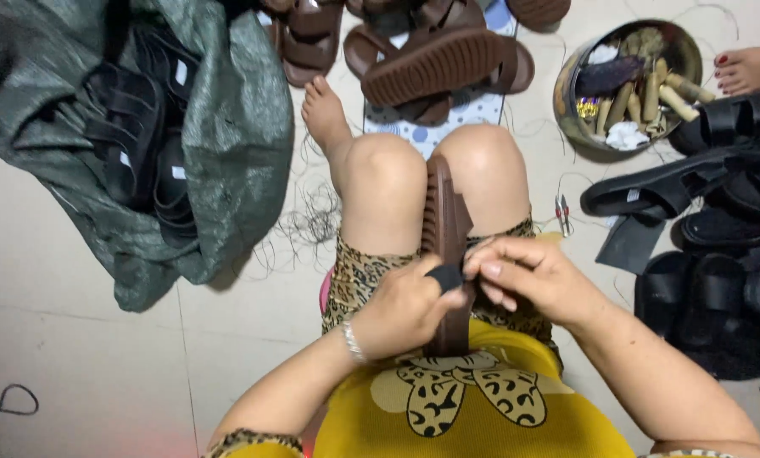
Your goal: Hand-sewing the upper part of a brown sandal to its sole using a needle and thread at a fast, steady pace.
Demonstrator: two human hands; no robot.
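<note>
Lying between both hands' grip, brown sandal (pixel 444 229).

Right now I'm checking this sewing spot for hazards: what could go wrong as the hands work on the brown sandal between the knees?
1. The left hand and right hand pinch close together on the brown sandal, so a slip could hurt a fingertip.
2. Loose threads near the bare foot could snag toes.
3. The small snips lie on the floor, easy to kneel on.
</note>
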